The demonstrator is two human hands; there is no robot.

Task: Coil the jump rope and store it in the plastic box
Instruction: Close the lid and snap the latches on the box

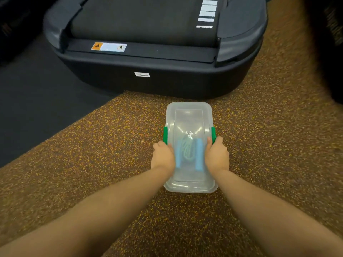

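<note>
Plastic box [188, 115] sat on the speckled brown floor [269, 145] with its lid [189, 183] on; the treadmill [148, 80] stood just beyond its far end. Jump rope [187, 149] lay coiled inside, toward the box's near end, between its two blue handles [199, 154], blurred through the lid. Left hand [163, 156] gripped the box's left side, fingers curled by the green latch [165, 135]. Right hand [217, 154] gripped the right side, thumb on the lid, fingers round the other latch [213, 133]. Black mat [37, 99] lay off left, well apart.

glossy clear plastic box [189, 115]; rough speckled rubber floor [92, 154].
</note>
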